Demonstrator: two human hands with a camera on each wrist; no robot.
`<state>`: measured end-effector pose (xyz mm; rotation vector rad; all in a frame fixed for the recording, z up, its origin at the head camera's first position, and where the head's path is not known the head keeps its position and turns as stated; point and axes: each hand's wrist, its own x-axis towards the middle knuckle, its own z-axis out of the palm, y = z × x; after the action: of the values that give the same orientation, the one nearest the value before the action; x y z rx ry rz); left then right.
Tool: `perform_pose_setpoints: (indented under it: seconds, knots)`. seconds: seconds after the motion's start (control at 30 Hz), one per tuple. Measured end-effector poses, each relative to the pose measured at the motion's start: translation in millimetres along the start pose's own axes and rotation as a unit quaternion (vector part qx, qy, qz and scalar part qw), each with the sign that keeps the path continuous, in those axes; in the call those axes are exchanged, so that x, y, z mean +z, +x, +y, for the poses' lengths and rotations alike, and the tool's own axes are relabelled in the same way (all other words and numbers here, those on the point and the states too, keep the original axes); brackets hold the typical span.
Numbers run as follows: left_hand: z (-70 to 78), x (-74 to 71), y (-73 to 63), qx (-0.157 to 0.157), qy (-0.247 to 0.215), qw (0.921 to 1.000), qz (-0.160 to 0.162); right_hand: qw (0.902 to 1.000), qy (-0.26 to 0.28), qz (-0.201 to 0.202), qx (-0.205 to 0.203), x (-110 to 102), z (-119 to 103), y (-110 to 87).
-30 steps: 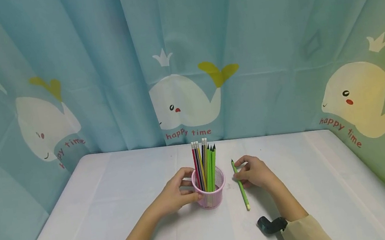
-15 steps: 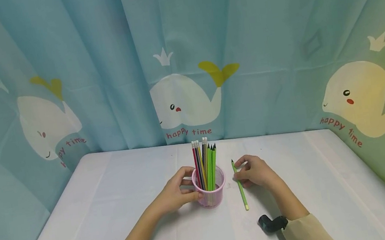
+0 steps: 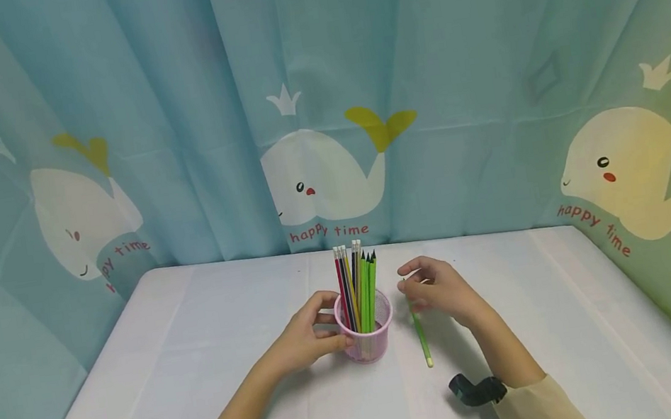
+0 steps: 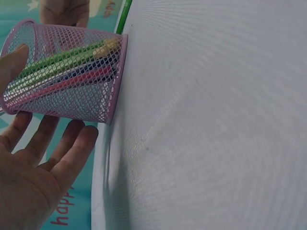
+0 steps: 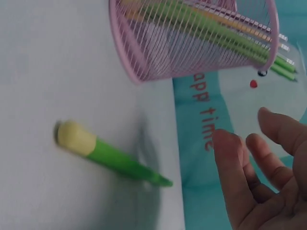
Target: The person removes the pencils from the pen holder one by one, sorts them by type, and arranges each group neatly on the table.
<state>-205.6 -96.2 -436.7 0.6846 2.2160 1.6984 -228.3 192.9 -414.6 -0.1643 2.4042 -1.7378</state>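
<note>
A pink mesh pencil cup [image 3: 378, 348] stands upright mid-table, holding several pencils [image 3: 361, 299]: green ones with black tips up, others with white eraser ends up. My left hand [image 3: 302, 339] holds the cup from its left side. In the left wrist view, the thumb [image 4: 14, 64] lies by the rim and the fingers [image 4: 72, 153] are along the opposite side. To the right of the cup, one green pencil [image 3: 423, 344] with a pale yellow end lies on the table. My right hand [image 3: 443, 287] hovers over its tip end; in the right wrist view its loosely bent fingers hold nothing.
The table [image 3: 202, 357] has a white cover. Behind and at both sides hangs a blue-green curtain [image 3: 486, 181] with whale prints. Black wrist mounts [image 3: 477, 390] sit on both forearms.
My right hand has moved up and away from the green pencil on the table, its fingers leaving it. The left hand and the cup stay in place.
</note>
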Motion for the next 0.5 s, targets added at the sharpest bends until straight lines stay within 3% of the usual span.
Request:
perform_pose_setpoints:
  seconds: [0.23, 0.5]
  knots:
    - [-0.9, 0.9, 2.1, 0.010, -0.001, 0.9999, -0.007, 0.9977, 0.006, -0.027, -0.061, 7, -10, -4.6]
    - [-0.5, 1.0, -0.1, 0.008, -0.001, 0.9999, -0.006, 0.9962, 0.003, -0.046, -0.074, 17, -14, -6.3]
